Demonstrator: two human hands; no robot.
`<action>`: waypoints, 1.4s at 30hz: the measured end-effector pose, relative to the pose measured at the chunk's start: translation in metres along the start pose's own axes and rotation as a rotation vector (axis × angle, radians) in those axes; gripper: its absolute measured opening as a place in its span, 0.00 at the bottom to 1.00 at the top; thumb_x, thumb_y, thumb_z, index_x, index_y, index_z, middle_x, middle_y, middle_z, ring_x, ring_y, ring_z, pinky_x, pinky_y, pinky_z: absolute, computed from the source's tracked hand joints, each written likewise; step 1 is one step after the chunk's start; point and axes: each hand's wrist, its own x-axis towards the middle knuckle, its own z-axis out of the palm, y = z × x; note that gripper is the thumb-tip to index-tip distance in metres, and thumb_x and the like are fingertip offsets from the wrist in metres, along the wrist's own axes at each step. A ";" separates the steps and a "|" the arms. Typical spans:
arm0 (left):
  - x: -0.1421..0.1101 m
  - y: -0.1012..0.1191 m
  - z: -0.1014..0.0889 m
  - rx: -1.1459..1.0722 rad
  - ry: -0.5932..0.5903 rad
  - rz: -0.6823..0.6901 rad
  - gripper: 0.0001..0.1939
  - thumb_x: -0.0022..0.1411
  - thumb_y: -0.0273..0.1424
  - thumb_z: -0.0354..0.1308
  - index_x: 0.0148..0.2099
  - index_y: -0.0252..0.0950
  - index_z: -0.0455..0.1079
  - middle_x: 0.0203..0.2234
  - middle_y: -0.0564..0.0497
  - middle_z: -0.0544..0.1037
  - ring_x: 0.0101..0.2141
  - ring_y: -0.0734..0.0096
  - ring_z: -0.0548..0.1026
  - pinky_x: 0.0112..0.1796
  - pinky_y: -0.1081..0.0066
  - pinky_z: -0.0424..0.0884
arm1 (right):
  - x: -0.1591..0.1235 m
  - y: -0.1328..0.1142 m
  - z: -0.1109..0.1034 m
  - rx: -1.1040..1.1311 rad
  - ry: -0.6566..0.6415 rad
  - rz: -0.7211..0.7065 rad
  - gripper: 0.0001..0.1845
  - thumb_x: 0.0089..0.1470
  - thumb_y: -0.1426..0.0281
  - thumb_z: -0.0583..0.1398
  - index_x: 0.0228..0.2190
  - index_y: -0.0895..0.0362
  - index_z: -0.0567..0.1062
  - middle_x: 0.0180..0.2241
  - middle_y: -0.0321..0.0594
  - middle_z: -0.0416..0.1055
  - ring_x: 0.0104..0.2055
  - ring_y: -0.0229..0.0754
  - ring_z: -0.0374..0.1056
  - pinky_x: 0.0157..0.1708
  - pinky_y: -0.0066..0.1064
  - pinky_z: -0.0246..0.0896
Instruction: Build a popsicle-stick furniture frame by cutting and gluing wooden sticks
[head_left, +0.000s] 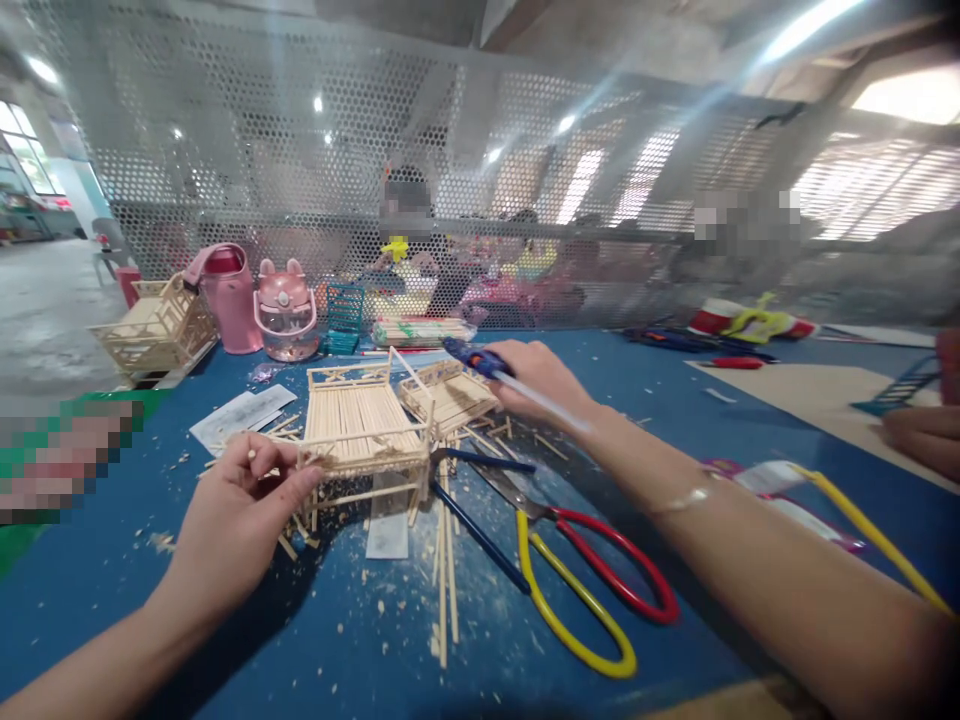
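My left hand [251, 500] pinches the near left corner of a small bed frame [364, 425] built from thin wooden sticks. My right hand [541, 385] is wrapped around a blue glue gun [480, 358], and a clear glue stick [544, 402] juts out of its back end. The gun is above a second small stick-built piece [450, 395], just behind the bed frame. Scissors [577, 560] with one red and one yellow handle lie between my hands. Partly over their blades are pliers [480, 530] with dark blue handles. Loose sticks [444, 590] lie below the frame.
Pink bottles [231, 300] and a clear-bodied cup [286, 315] stand at the back left, near a stick-built model [154, 330]. A perforated metal screen [300, 150] rises behind the blue table [315, 640]. Bundled sticks [424, 330] lie before it. Another person's hand [922, 435] is at right.
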 end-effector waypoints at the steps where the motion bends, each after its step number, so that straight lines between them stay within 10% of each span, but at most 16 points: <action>1: 0.000 -0.001 0.001 0.004 -0.024 -0.005 0.20 0.50 0.32 0.60 0.25 0.38 0.47 0.24 0.57 0.68 0.26 0.78 0.66 0.27 0.76 0.64 | 0.007 0.003 0.009 -0.048 -0.051 -0.027 0.18 0.47 0.73 0.53 0.42 0.63 0.69 0.40 0.52 0.72 0.41 0.50 0.66 0.40 0.40 0.55; 10: -0.006 -0.003 0.003 -0.071 -0.066 0.053 0.13 0.50 0.30 0.56 0.28 0.38 0.51 0.32 0.52 0.71 0.27 0.75 0.66 0.29 0.71 0.64 | 0.018 0.007 0.043 0.067 -0.145 0.027 0.35 0.39 0.80 0.52 0.53 0.62 0.60 0.48 0.51 0.68 0.47 0.50 0.65 0.40 0.37 0.56; 15: -0.013 0.015 -0.008 -0.130 0.177 0.195 0.05 0.51 0.28 0.53 0.27 0.38 0.58 0.29 0.52 0.69 0.27 0.72 0.65 0.30 0.70 0.64 | 0.011 -0.029 0.001 0.161 0.211 0.242 0.28 0.41 0.77 0.54 0.48 0.63 0.65 0.39 0.49 0.70 0.40 0.49 0.66 0.40 0.40 0.58; 18: -0.023 0.027 -0.003 -0.234 -0.002 0.105 0.07 0.57 0.31 0.49 0.27 0.39 0.57 0.21 0.55 0.67 0.21 0.74 0.62 0.22 0.73 0.61 | -0.011 -0.081 -0.030 0.402 0.397 0.132 0.14 0.49 0.72 0.53 0.39 0.59 0.72 0.30 0.41 0.71 0.32 0.40 0.66 0.36 0.34 0.61; 23: -0.041 0.034 0.019 -0.071 -0.485 -0.154 0.17 0.60 0.43 0.47 0.27 0.36 0.65 0.18 0.53 0.68 0.17 0.76 0.63 0.20 0.74 0.61 | -0.046 -0.147 -0.044 0.884 0.061 -0.143 0.09 0.53 0.71 0.55 0.33 0.56 0.76 0.30 0.37 0.75 0.31 0.35 0.69 0.33 0.27 0.63; 33: -0.039 0.032 0.032 -0.066 -0.684 -0.323 0.20 0.60 0.45 0.45 0.28 0.35 0.65 0.17 0.54 0.70 0.14 0.80 0.61 0.18 0.77 0.58 | -0.055 -0.145 -0.029 1.325 -0.171 0.152 0.05 0.48 0.70 0.61 0.27 0.58 0.76 0.24 0.34 0.73 0.27 0.32 0.67 0.30 0.24 0.62; 36: -0.034 0.032 0.026 0.116 -0.546 -0.123 0.18 0.61 0.43 0.45 0.30 0.36 0.66 0.17 0.54 0.69 0.16 0.77 0.63 0.18 0.76 0.57 | -0.054 -0.141 -0.028 1.303 -0.128 0.273 0.05 0.47 0.69 0.60 0.26 0.59 0.75 0.24 0.33 0.71 0.26 0.32 0.65 0.29 0.25 0.60; 40: -0.017 0.025 0.012 0.310 -0.002 0.403 0.11 0.55 0.36 0.55 0.41 0.38 0.65 0.30 0.51 0.71 0.29 0.70 0.68 0.30 0.72 0.64 | -0.052 -0.139 -0.023 1.236 -0.025 0.530 0.07 0.46 0.67 0.61 0.27 0.59 0.75 0.23 0.34 0.70 0.23 0.31 0.62 0.25 0.25 0.58; 42: -0.007 0.018 0.007 0.362 0.016 0.459 0.16 0.55 0.36 0.55 0.46 0.38 0.63 0.40 0.48 0.70 0.38 0.65 0.68 0.37 0.68 0.65 | -0.053 -0.144 -0.020 1.202 -0.012 0.620 0.08 0.46 0.67 0.60 0.28 0.60 0.75 0.22 0.34 0.70 0.22 0.31 0.60 0.23 0.25 0.56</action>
